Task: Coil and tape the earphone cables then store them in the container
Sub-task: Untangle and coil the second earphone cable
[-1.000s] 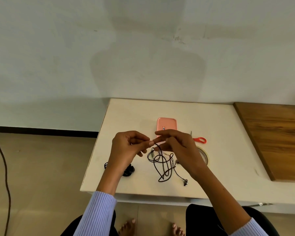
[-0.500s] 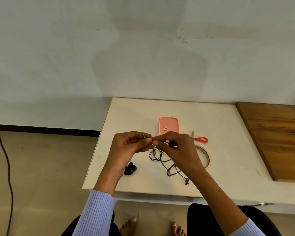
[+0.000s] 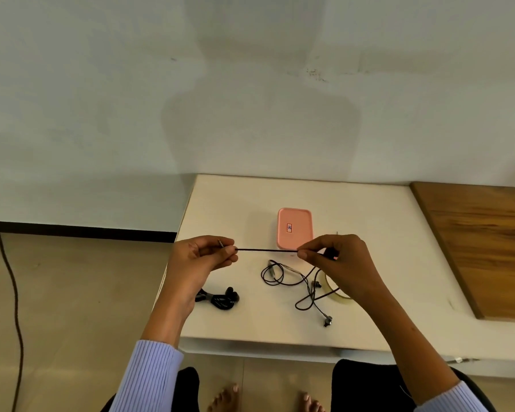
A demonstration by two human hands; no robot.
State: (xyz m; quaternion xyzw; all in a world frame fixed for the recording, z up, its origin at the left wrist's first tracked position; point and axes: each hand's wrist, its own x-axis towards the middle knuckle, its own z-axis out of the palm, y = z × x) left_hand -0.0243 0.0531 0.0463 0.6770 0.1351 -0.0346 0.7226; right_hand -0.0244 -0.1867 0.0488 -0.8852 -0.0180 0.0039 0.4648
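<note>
Two hands pinch one black earphone cable (image 3: pixel 266 250) taut at frame centre: left hand (image 3: pixel 202 257) at the plug end, right hand (image 3: pixel 336 257) farther along. The cable looks light, limp and tangle-prone, best held near the plug. Its slack loops on the table (image 3: pixel 399 292) below. The right hand hides part of the tape roll (image 3: pixel 336 292).

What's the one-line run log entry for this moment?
left hand: pinches plug end | right hand: pinches thin black earphone cable, taut between | pink rectangular container: closed | black coiled earphones: on table
</note>
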